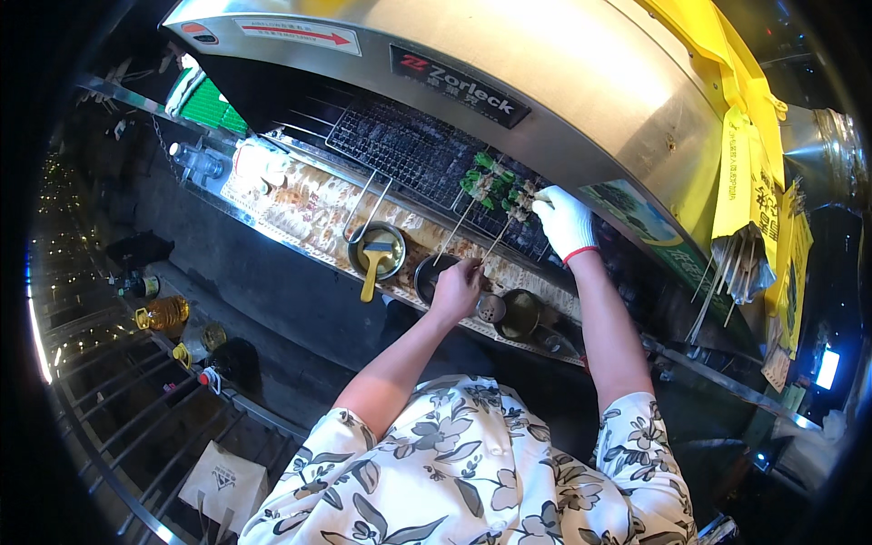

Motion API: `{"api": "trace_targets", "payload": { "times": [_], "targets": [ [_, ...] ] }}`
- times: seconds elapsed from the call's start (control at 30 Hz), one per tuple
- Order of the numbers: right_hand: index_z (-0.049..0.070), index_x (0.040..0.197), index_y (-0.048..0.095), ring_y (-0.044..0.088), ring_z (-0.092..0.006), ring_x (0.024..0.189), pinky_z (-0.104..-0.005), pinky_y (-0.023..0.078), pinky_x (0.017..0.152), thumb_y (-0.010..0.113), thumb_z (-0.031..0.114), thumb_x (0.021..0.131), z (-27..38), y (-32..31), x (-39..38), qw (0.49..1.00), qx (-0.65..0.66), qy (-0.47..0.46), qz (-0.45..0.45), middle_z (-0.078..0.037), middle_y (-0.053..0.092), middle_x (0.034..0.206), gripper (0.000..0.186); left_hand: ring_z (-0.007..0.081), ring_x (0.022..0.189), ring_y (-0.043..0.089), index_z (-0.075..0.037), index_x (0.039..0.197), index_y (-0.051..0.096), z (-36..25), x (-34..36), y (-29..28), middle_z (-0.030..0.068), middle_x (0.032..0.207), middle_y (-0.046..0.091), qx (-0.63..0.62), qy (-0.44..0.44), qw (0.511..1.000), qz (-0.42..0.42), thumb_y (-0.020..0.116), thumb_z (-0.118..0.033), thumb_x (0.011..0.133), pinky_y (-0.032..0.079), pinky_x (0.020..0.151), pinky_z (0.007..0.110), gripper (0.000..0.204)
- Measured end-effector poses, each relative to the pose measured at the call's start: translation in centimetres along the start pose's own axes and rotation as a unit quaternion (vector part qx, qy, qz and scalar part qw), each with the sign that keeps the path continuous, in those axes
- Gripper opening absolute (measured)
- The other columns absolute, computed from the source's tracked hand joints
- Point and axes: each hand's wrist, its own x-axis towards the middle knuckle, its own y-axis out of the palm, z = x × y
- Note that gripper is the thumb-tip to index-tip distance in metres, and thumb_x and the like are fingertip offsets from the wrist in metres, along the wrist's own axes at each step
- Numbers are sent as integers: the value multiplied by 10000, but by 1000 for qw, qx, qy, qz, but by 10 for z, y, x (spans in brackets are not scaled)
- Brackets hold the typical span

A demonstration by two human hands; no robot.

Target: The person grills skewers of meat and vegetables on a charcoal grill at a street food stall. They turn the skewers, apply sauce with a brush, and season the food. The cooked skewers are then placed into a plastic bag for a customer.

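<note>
My left hand (457, 289), bare, is closed round the lower end of a thin wooden skewer (495, 243) above the grill's front ledge. Greyish-brown food pieces with some green (521, 202) are threaded on its upper part. My right hand (565, 222) wears a white knitted glove with a red cuff; its fingers are bent and pinch at those food pieces. Beside them, more skewered food with bright green leaves (486, 180) lies over the wire grate (400, 145), its bare stick pointing toward me. The right fingertips are partly hidden by the food.
On the food-stained ledge (304, 204) stand a metal pot (393, 265) with a yellow-handled brush (373, 263), a dark bowl (425, 283), a shaker (490, 309) and a dark round container (520, 314). A steel hood (581, 82) overhangs the grate. Yellow bags with sticks (747, 209) hang right.
</note>
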Motion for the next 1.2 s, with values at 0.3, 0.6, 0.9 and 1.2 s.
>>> {"api": "trace_targets", "payload": {
  "times": [0.3,0.6,0.9,1.2],
  "targets": [
    [38,1043,754,739,-297,880,-375,576,798,725,150,872,10,3,-8,999,44,-22,22,-164,757,974,206,183,774,716,42,1193,663,6,7,5,136,916,762,-133,-88,986,53,571,-141,1041,555,695,315,255],
    [36,1061,747,734,-310,902,-379,572,818,726,146,862,12,-11,-19,999,17,19,42,-174,752,986,228,84,721,608,-30,1171,660,3,10,-3,37,975,737,-377,-190,892,163,528,-118,1070,477,650,232,187],
    [14,867,649,539,-174,622,-366,456,635,683,405,945,-79,-30,-14,992,75,66,-78,-23,600,712,400,151,776,709,59,1224,633,-31,-11,-4,104,985,753,-210,-55,974,58,528,37,979,565,707,285,267],
    [4,1191,672,622,-274,998,-417,480,907,644,402,934,-64,17,34,995,-2,-29,-93,-153,694,1111,475,354,888,745,2,1181,692,-4,-8,13,210,1031,747,-55,16,997,-54,580,-27,944,585,794,414,264]
  ]
}}
